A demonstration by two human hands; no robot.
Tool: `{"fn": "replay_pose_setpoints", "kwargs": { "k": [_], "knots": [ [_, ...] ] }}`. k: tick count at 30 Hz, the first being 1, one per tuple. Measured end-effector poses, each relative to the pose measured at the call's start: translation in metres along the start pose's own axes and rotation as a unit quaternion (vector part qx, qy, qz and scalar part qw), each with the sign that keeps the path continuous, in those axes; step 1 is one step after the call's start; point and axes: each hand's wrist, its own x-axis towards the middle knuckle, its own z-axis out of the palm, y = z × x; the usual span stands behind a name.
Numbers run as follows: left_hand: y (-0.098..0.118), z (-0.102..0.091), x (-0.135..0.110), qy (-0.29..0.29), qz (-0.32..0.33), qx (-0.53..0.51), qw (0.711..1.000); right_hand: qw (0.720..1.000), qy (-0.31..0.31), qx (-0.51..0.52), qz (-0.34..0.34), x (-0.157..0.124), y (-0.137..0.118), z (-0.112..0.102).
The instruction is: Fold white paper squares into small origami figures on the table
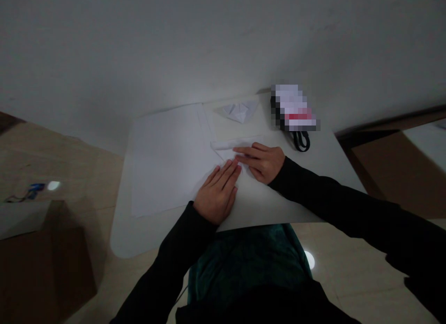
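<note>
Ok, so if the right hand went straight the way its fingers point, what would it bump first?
Probably the left hand: its fingertips lie just beside the right hand, on the folded white paper. Depth is hard to judge, so it might just miss them.

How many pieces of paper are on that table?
3: a flat sheet at left, a folded paper shape at the back, and a folded sheet under the right hand. More could be hidden beneath.
</note>
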Motion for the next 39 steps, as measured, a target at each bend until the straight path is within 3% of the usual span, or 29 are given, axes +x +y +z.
{"fn": "replay_pose_setpoints", "kwargs": {
  "k": [11,22,31,39],
  "knots": [
    [-0.012,-0.009,0.006,0.002,0.005,0.007,1.0,1.0,0.005,-0.008,-0.004,0.0,-0.002,0.002],
    [-0.022,-0.02,0.009,-0.037,0.027,0.035,0.998,1.0,0.011,0.003,-0.007,0.001,-0.005,0.001],
    [-0.026,-0.016,0.007,-0.027,0.048,0.037,0.998,0.999,0.029,-0.029,-0.03,0.0,-0.003,0.002],
    [-0.033,-0.021,0.014,0.034,-0.034,0.078,0.996,0.999,0.027,-0.007,-0.022,-0.001,-0.002,0.003]
  ]
}}
